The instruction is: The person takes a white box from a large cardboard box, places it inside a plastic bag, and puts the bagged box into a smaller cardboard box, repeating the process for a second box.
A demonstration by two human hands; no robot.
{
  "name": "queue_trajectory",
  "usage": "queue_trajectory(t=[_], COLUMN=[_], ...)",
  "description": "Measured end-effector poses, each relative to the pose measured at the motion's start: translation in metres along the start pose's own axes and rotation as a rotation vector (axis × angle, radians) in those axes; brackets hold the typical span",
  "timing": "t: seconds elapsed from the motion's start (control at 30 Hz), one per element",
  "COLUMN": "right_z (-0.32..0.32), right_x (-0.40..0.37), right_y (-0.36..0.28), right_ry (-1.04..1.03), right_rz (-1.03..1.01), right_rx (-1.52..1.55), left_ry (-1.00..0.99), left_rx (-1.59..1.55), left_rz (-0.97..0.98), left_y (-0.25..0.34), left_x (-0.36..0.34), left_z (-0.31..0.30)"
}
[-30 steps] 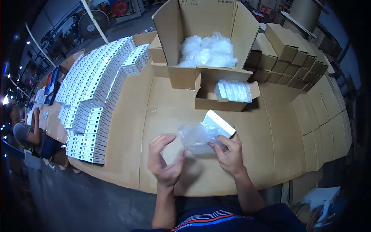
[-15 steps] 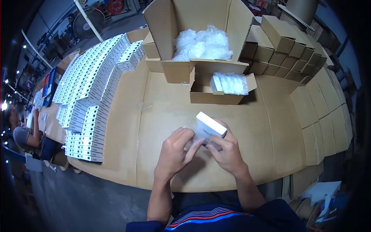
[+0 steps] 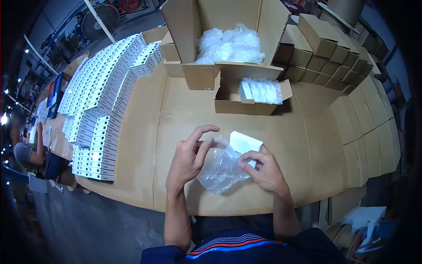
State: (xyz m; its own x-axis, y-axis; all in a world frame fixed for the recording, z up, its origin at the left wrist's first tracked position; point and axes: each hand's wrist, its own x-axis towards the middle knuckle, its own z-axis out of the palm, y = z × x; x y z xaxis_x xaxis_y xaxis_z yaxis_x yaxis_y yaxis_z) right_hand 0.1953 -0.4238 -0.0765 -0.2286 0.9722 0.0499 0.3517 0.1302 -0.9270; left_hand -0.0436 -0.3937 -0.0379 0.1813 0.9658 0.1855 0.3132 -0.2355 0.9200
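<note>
My right hand grips a small white box, its thumb and fingers closed over the near edge. A clear plastic bag hangs loosely from beside the box, spread out between my two hands above the cardboard surface. My left hand is at the bag's left side, index finger and thumb apart, fingertips right at the bag's upper edge. Beyond both hands, an open cardboard carton holds a row of plastic-wrapped white pieces.
Stacks of white boxes line the left side. A large carton full of clear plastic bags stands at the back. Brown cartons are piled at back right, more along the right. A person sits far left.
The bag, bunched between my hands before, now hangs spread out. My left fingers have parted and moved up and left. The white box has tipped to show its broad face.
</note>
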Motion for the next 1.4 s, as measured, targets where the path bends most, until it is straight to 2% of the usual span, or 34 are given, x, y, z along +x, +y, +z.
queue_trajectory(t=[0.07, 0.17, 0.27, 0.37, 0.4, 0.43, 0.5, 0.57, 0.63, 0.67, 0.8, 0.9, 0.93, 1.03, 1.13, 1.27, 1.4], right_z=[0.002, 0.002, -0.001, 0.007, 0.01, 0.014, 0.017, 0.021, 0.024, 0.025, 0.024, 0.029, 0.025, 0.027, -0.003, -0.031, -0.04], right_x=[0.0, -0.001, -0.002, -0.001, 0.0, 0.001, 0.003, 0.005, 0.007, 0.008, 0.006, 0.004, 0.004, 0.003, 0.011, 0.049, 0.075], right_y=[-0.001, -0.01, -0.012, 0.002, 0.005, 0.006, 0.01, 0.014, 0.015, 0.015, 0.014, 0.016, 0.019, 0.025, 0.018, -0.013, -0.043], right_ry=[0.024, 0.08, 0.055, 0.173, 0.206, 0.238, 0.276, 0.281, 0.283, 0.284, 0.287, 0.26, 0.203, 0.18, 0.2, 0.381, 0.195], right_rz=[0.007, -0.085, -0.004, 0.001, -0.006, -0.012, -0.044, -0.087, -0.112, -0.124, -0.081, -0.117, -0.129, -0.172, 0.0, -0.417, -0.656], right_rx=[0.089, -0.134, -0.156, -0.002, 0.039, 0.081, 0.137, 0.17, 0.18, 0.183, 0.259, 0.319, 0.186, 0.18, 0.276, 0.255, 0.408], left_ry=[-0.032, -0.02, 0.03, 0.466, 0.683, 0.739, 0.542, 0.318, 0.226, 0.244, 0.297, 0.181, 0.171, 0.189, 0.209, 0.145, 0.147], left_rx=[-0.022, 0.024, 0.218, 0.093, -0.014, -0.194, -0.787, -0.64, -0.548, -0.564, -0.614, -0.557, -0.472, -0.408, -0.115, -0.157, -0.128], left_rz=[0.024, 0.043, -0.202, 0.072, 0.261, 0.218, 0.027, -0.085, -0.202, -0.311, -0.117, -0.133, -0.173, -0.188, -0.016, 0.018, 0.098], left_y=[-0.003, 0.0, 0.02, -0.024, -0.032, -0.045, -0.064, -0.061, -0.051, -0.051, -0.05, -0.043, -0.048, -0.055, -0.053, -0.058, -0.064], left_x=[-0.001, 0.0, -0.001, -0.01, -0.003, -0.009, -0.032, -0.045, -0.046, -0.048, -0.041, -0.038, -0.036, -0.038, -0.045, -0.048, -0.046], left_z=[0.004, 0.002, -0.005, -0.002, 0.007, 0.012, 0.034, 0.05, 0.052, 0.053, 0.043, 0.034, 0.032, 0.032, 0.026, 0.024, 0.027])
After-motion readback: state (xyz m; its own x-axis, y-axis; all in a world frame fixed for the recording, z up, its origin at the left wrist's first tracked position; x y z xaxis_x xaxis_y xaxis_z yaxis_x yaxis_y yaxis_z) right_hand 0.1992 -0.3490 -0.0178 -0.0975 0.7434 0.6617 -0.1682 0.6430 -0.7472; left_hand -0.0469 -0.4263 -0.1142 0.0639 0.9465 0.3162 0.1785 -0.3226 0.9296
